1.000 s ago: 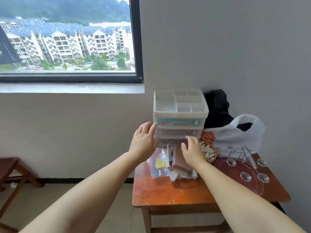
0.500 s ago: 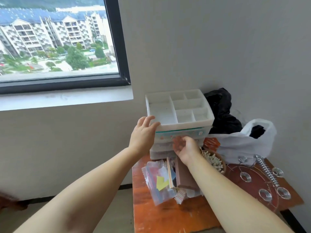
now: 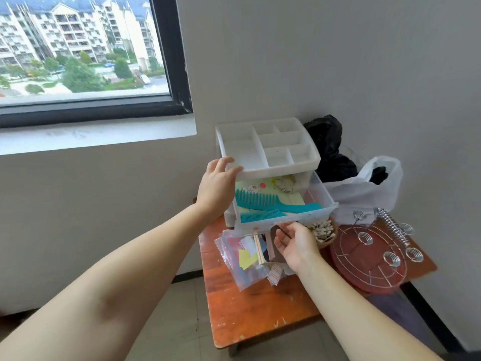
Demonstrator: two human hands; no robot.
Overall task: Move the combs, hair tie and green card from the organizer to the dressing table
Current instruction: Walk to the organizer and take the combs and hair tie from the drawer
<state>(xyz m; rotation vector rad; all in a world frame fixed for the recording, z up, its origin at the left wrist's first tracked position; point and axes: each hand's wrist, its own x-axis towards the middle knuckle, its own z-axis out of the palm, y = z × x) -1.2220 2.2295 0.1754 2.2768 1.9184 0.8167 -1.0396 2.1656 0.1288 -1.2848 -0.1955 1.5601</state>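
A white plastic organizer point(image 3: 268, 149) stands at the back of the orange dressing table point(image 3: 250, 306). Its top drawer point(image 3: 321, 194) is pulled out. Inside lie two teal combs, a wide-toothed one point(image 3: 263, 199) and a fine one point(image 3: 260, 215), on a pale green card point(image 3: 292, 198), with a white patterned hair tie point(image 3: 287, 184) at the back. My left hand point(image 3: 217, 187) grips the organizer's front left corner. My right hand point(image 3: 295, 242) curls palm-up under the drawer's front edge, where it holds the drawer front.
In front of the organizer lie clear zip bags of paper bits point(image 3: 246, 259). A basket of small white pieces point(image 3: 322, 230), a red round tray with wire coils point(image 3: 369, 259), a white plastic bag point(image 3: 364, 188) and a black bag point(image 3: 328, 147) crowd the right side.
The drawer has slid out from shut to open, which reveals the combs, card and hair tie. My right hand moved toward me with the drawer front. The view has come closer.
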